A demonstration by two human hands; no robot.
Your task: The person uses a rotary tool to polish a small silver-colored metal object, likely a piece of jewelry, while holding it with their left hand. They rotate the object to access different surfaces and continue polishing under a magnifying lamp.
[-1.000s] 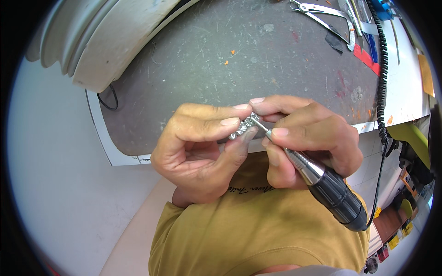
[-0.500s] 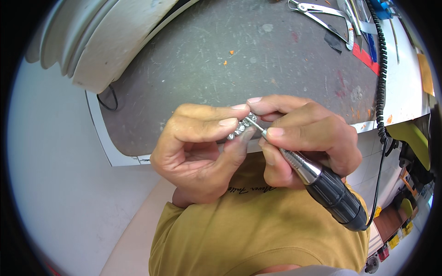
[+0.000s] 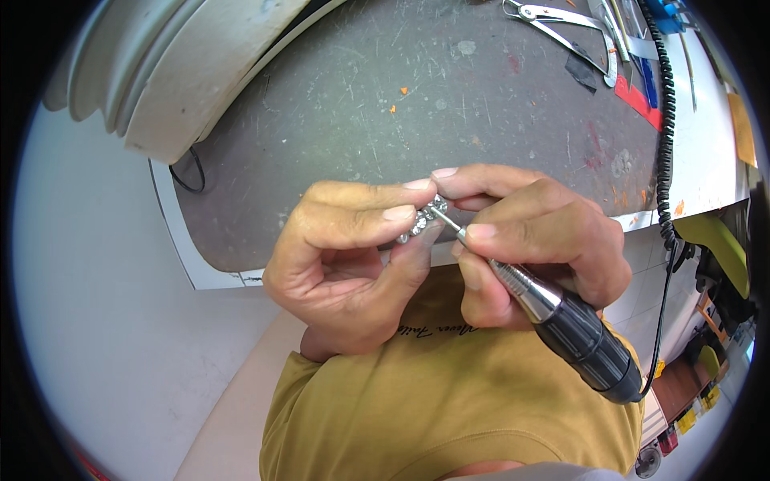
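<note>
Between the thumb and fingers of my left hand [image 3: 345, 256] is a small silver-coloured jewelry piece [image 3: 419, 224] with a row of round, shiny bumps; the fingertips cover part of it. My right hand [image 3: 545, 232] grips a rotary handpiece [image 3: 561, 317] with a metal front and a black ribbed body. Its thin steel bit [image 3: 447, 217] points up and left, and its tip meets the piece near the upper end. My right fingertips rest close to my left fingertips, beside the piece. Both hands are above the near edge of the grey work surface.
A grey scratched mat [image 3: 337, 120] covers the table, with orange crumbs [image 3: 403, 91] on it. At the far right lie metal calipers [image 3: 565, 18] and a red strip [image 3: 639, 103]. A black coiled cord [image 3: 665, 136] hangs at the right. A large off-white ribbed housing [image 3: 192, 72] stands at the left.
Almost nothing differs. The handpiece and right hand have shifted very slightly; the bit stays at the silver piece, and both grips are the same.
</note>
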